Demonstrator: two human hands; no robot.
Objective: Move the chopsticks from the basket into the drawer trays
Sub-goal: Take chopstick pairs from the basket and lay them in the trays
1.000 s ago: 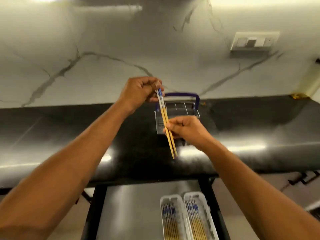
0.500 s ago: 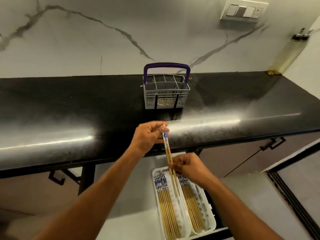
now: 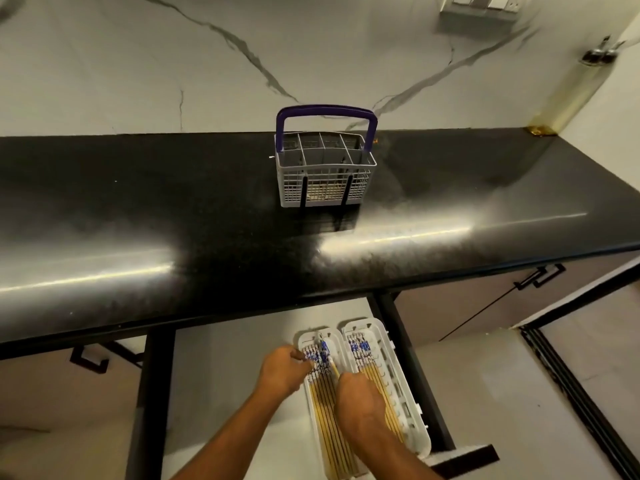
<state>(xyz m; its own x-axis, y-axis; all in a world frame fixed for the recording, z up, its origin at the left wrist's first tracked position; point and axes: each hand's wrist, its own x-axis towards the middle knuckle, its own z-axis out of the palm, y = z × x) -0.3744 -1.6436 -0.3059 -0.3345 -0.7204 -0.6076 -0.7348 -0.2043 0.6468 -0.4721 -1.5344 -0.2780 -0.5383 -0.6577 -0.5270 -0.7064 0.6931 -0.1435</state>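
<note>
A: What fills the middle of the frame?
B: A glossy black counter (image 3: 173, 216), streaked with light, under a white marble wall (image 3: 138, 64) with grey veins. A grey basket (image 3: 325, 168) with a purple handle stands on it, centre top.
A: And the upper right?
B: A switch plate (image 3: 481, 3) at the top edge, and a yellowish bottle (image 3: 571, 88) in the corner.
A: The chopsticks?
B: Bottom centre, in the open drawer (image 3: 460, 457): a pair of chopsticks (image 3: 327, 356) slants over the left tray (image 3: 308, 341), which is full of others. The right tray (image 3: 384, 341) lies just beside it.
A: The hands?
B: The left hand (image 3: 282, 374) pinches the blue ends; the right hand (image 3: 358, 398) is curled round the shafts.
</note>
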